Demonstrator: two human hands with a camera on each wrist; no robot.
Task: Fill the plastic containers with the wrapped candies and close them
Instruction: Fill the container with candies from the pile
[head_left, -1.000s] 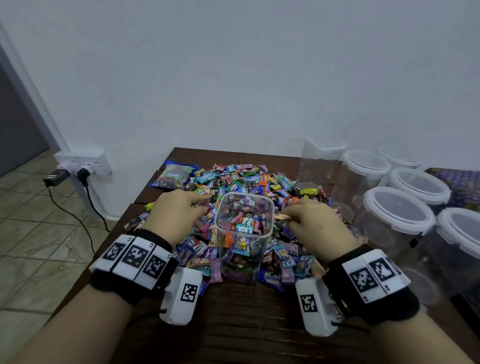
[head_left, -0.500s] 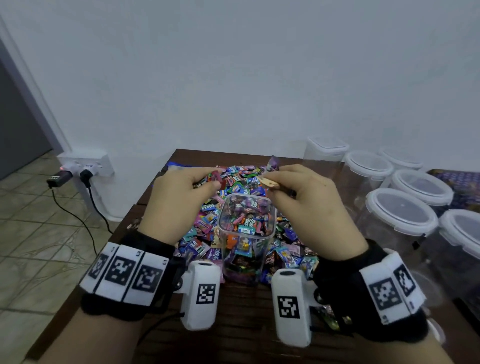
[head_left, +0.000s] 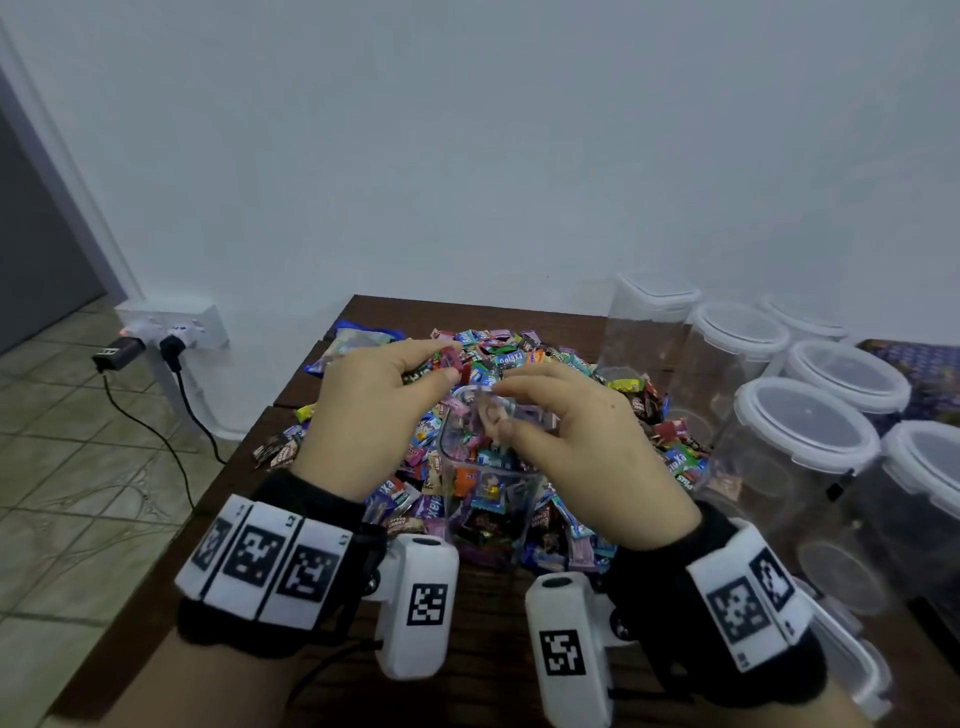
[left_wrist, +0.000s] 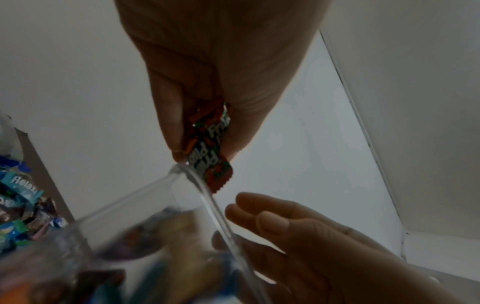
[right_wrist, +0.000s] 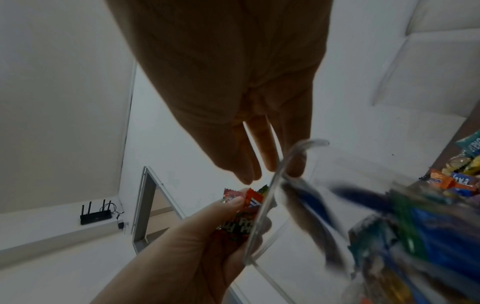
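Left hand (head_left: 371, 410) grip pinched on red wrapped candies (left_wrist: 210, 152), held just above the near-left rim of the open jar (head_left: 485, 486). Right hand (head_left: 582, 447) grip slack, fingers (right_wrist: 244, 162) straight, nothing held, over the jar mouth. Jar upright below both grips, mostly full. Candy pile (head_left: 524, 358) around and beyond it on the worktop (head_left: 374, 312). Lidded jars (head_left: 800, 436) right of the right grip.

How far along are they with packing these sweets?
Early. One open container is nearly full, unlidded. The left hand pinches candies at its rim; the right hand hovers open above it. The lidded jars look empty, and a big pile remains.
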